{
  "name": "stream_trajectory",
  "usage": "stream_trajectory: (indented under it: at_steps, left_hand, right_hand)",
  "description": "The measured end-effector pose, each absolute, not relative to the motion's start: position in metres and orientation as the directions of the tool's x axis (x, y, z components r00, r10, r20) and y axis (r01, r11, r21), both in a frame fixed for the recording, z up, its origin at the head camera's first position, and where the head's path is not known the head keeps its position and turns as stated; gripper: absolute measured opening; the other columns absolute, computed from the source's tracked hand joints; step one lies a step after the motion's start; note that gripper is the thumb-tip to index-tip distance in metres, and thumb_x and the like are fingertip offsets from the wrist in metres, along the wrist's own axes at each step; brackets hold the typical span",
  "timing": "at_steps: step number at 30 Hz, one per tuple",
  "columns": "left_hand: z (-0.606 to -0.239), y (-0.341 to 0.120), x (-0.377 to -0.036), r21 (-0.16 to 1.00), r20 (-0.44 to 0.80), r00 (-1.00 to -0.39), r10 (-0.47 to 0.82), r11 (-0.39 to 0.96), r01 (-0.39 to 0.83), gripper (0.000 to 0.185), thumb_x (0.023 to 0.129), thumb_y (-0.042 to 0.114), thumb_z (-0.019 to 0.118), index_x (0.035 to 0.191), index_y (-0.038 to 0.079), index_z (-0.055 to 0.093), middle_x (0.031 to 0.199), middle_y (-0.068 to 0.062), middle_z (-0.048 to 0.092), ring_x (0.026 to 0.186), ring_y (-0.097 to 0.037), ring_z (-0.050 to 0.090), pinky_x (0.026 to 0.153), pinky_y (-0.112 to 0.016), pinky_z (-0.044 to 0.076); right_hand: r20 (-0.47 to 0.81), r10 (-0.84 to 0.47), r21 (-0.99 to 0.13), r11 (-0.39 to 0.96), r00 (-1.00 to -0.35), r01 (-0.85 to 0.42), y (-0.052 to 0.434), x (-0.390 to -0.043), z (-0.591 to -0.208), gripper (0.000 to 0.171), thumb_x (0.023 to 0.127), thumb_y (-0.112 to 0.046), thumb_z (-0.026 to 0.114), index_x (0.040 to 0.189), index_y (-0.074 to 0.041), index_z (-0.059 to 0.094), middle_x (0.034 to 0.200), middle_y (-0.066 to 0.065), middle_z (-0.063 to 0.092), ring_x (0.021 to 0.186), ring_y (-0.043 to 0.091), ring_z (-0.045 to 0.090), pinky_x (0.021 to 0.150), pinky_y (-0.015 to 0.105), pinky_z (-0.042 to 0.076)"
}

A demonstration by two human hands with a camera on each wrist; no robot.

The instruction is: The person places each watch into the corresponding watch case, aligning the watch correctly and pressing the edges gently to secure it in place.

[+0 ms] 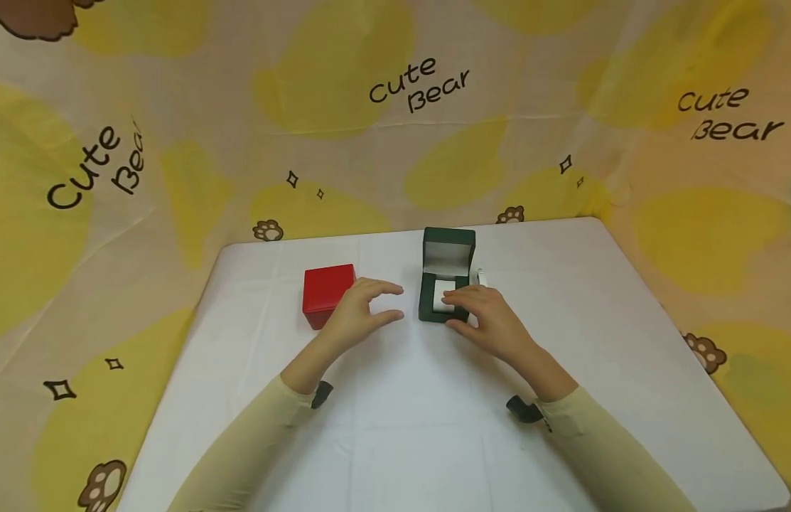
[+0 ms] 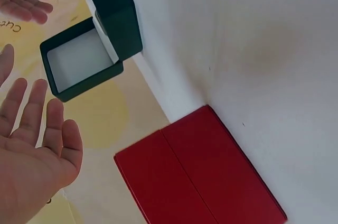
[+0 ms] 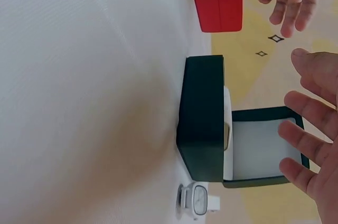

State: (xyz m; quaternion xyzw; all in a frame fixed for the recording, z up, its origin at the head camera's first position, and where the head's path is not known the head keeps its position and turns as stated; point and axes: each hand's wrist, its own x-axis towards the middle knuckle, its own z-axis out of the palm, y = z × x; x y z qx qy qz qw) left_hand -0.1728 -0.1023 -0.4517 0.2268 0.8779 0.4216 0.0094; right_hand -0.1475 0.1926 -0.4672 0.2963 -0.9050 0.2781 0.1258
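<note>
In the head view, a dark green hinged box [image 1: 426, 299] stands with its lid [image 1: 449, 237] raised, showing a pale lining and a white cushion [image 1: 440, 290]. My right hand [image 1: 491, 320] hovers over its near right side, fingers spread and bent a little, gripping nothing. To the left, a closed red box [image 1: 327, 286] sits partly behind my left hand [image 1: 359, 313]. That hand is held in the air, thumb apart from the fingers, with nothing between them. A white square-faced watch [image 3: 199, 201] stands beside the green box in the right wrist view, mostly hidden by my hand in the head view.
A white cloth covers the table [image 1: 408, 455]. Behind and at both sides hangs a yellow and cream curtain [image 1: 344, 85] with printed words and paw prints. Each wrist carries a small black device [image 1: 524, 409].
</note>
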Motion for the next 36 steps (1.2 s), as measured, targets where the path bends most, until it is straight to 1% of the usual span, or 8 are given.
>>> stream_trajectory:
  at_steps: [7,13,16,21,30,36]
  left_hand:
    - [-0.456,-0.087,-0.177,0.731,0.182,-0.884,0.43,0.542,0.414,0.045,0.086,0.029,0.084,0.129,0.025,0.07,0.128,0.007,0.067,0.121,-0.018,0.054,0.1,-0.053,0.053]
    - [-0.456,-0.072,-0.182,0.7,0.204,-0.865,0.458,0.549,0.457,0.045,0.086,0.029,0.084,0.129,0.026,0.07,0.129,0.007,0.067,0.121,-0.016,0.053,0.099,-0.046,0.053]
    - [-0.458,-0.064,-0.185,0.676,0.218,-0.846,0.486,0.55,0.49,0.045,0.087,0.029,0.084,0.13,0.023,0.07,0.129,0.006,0.067,0.121,-0.016,0.053,0.1,-0.042,0.051]
    - [-0.462,-0.055,-0.191,0.651,0.231,-0.825,0.515,0.549,0.525,0.047,0.088,0.027,0.083,0.131,0.019,0.069,0.13,0.004,0.067,0.123,-0.018,0.052,0.103,-0.043,0.048]
    - [-0.467,-0.043,-0.202,0.62,0.222,-0.808,0.546,0.56,0.549,0.05,0.088,0.028,0.082,0.135,0.018,0.067,0.135,0.003,0.065,0.127,-0.019,0.05,0.108,-0.044,0.042]
    - [-0.469,-0.036,-0.208,0.562,0.225,-0.793,0.566,0.59,0.58,0.05,0.088,0.029,0.082,0.135,0.02,0.066,0.135,0.002,0.065,0.126,-0.02,0.05,0.108,-0.043,0.04]
  right_hand:
    - [0.413,-0.432,-0.448,0.67,-0.802,-0.592,0.205,-0.146,-0.467,0.044,0.087,-0.022,0.082,0.128,-0.01,0.07,0.127,0.005,0.072,0.123,0.029,0.061,0.109,0.055,0.04]
    - [0.423,-0.397,-0.458,0.682,-0.815,-0.57,0.215,-0.146,-0.468,0.045,0.086,-0.02,0.084,0.128,-0.01,0.071,0.125,0.006,0.072,0.122,0.03,0.061,0.106,0.056,0.042]
    - [0.427,-0.384,-0.47,0.679,-0.819,-0.564,0.22,-0.146,-0.469,0.045,0.085,-0.018,0.084,0.128,-0.011,0.07,0.125,0.006,0.072,0.122,0.03,0.061,0.106,0.056,0.042]
    - [0.42,-0.362,-0.482,0.688,-0.832,-0.542,0.229,-0.147,-0.473,0.046,0.085,-0.017,0.084,0.129,-0.011,0.07,0.124,0.006,0.073,0.121,0.031,0.062,0.106,0.057,0.042]
    - [0.365,-0.304,-0.51,0.725,-0.88,-0.462,0.242,-0.149,-0.481,0.047,0.088,-0.019,0.082,0.132,-0.013,0.068,0.129,0.007,0.071,0.124,0.031,0.06,0.107,0.057,0.041]
    - [0.371,-0.263,-0.536,0.723,-0.891,-0.436,0.251,-0.151,-0.486,0.047,0.087,-0.018,0.083,0.132,-0.011,0.068,0.129,0.009,0.07,0.124,0.032,0.06,0.106,0.057,0.042]
